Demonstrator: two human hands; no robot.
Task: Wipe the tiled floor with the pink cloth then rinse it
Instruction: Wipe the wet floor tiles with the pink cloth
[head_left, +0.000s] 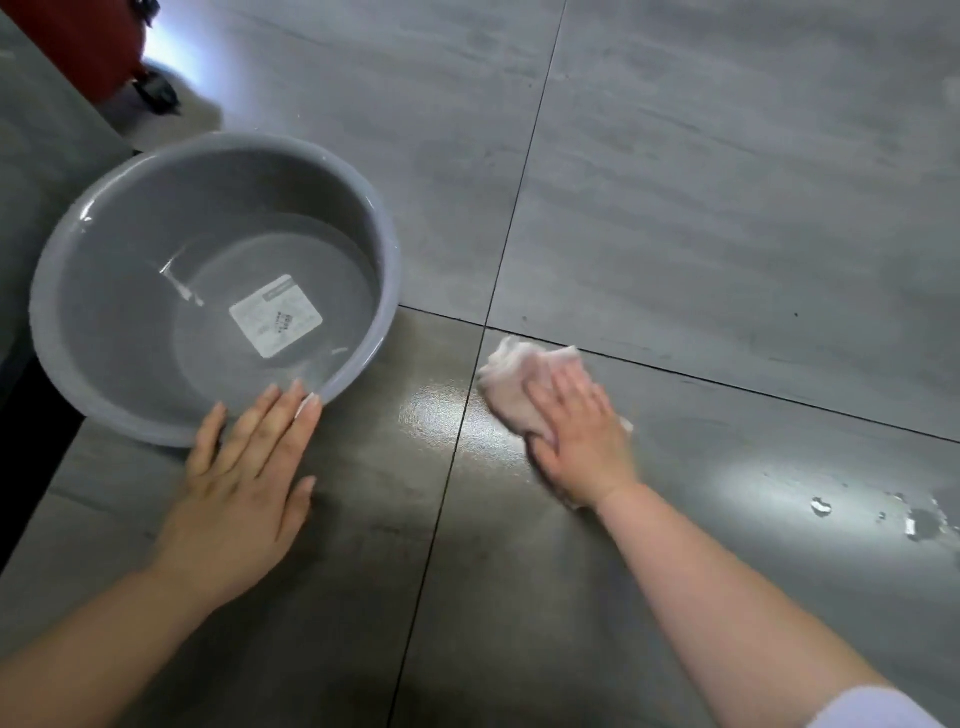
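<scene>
- Grey basin (78, 249) of water: its near rim touches the fingertips of the left hand (244, 478); that hand lies flat and released on the tiled floor (727, 182)
- Pink cloth (519, 379): bunched under the right hand (582, 436), fingers pressing it down; the basin lies leftward, nearer the left hand

Right hand (582, 436) covers the near half of the pink cloth (519, 374); palm contact hidden. Basin (213, 286) label (275, 322) print too small to read. Red object (88, 41) at top left cut off by frame edge, its wheel (156, 93) blurred. White sleeve (878, 709) cropped at bottom right
</scene>
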